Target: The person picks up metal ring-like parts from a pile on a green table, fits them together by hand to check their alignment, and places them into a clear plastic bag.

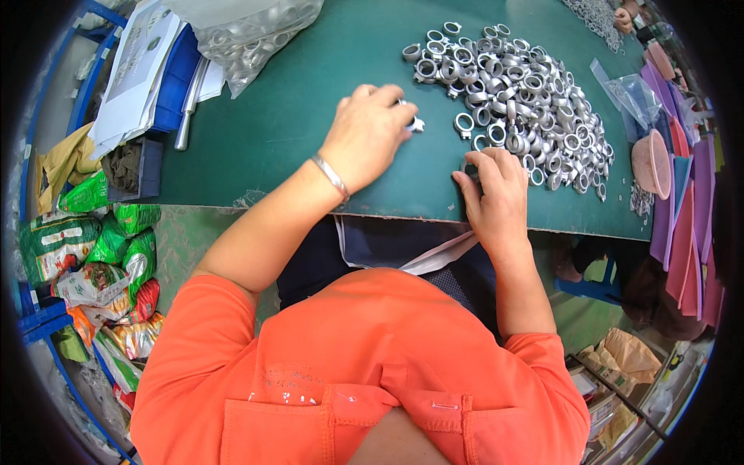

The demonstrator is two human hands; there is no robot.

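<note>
Over the green table (pixel 287 155), my left hand (pixel 368 139) curls its fingers around a small silver metal ring (pixel 417 124), which shows only in part past the fingertips. My right hand (pixel 496 190) rests by the table's near edge, thumb and forefinger bent toward each other. A bit of something greyish shows between them, mostly covered by the fingers. Just beyond that hand a large pile of metal rings (pixel 535 101) with small lugs spreads over the right part of the table. One loose ring (pixel 463 124) lies at the pile's near left side.
A clear plastic bag of rings (pixel 244 46) lies at the far left, near a blue tray (pixel 172 85) with papers (pixel 132 77). Chains (pixel 597 23) lie at the far right, near another person's hand (pixel 623 19). A pink basket (pixel 651 164) stands at the right edge.
</note>
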